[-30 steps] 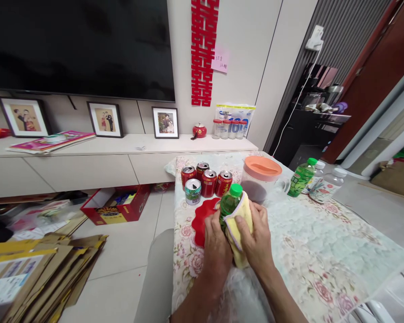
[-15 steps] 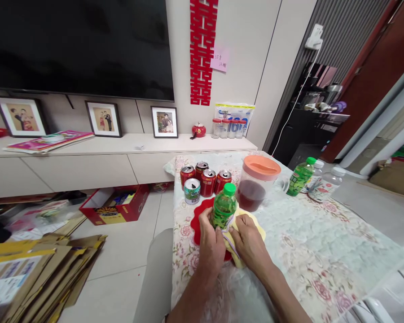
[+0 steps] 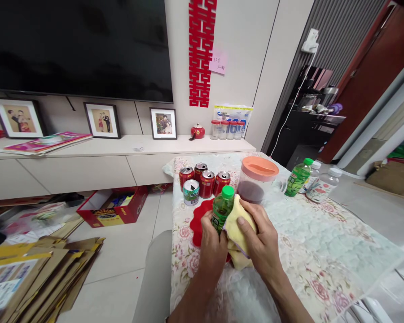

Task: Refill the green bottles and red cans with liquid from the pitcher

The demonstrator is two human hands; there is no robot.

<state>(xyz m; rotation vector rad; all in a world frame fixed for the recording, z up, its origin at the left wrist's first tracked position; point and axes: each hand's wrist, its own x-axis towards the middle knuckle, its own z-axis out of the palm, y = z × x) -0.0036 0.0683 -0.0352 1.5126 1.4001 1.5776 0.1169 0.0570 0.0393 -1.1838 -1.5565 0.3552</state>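
A green plastic drink bottle with a green cap stands nearly upright over a red scalloped mat. My left hand is wrapped round the bottle's lower left side. In my right hand a yellow cloth is bunched, its upper edge against the bottle's right side near the shoulder. More of the cloth hangs below, between both hands, and hides part of the mat. Whether the bottle's base touches the mat cannot be seen.
Several red cans and a green-and-silver can stand behind the mat. A pitcher with an orange lid is just beyond my right hand. Another green bottle and two clear bottles stand at the table's right.
My right hand has lifted part of the yellow cloth up along the bottle's right side; it was lower and flatter before. The bottle has turned, showing its label, while my left hand keeps holding it.
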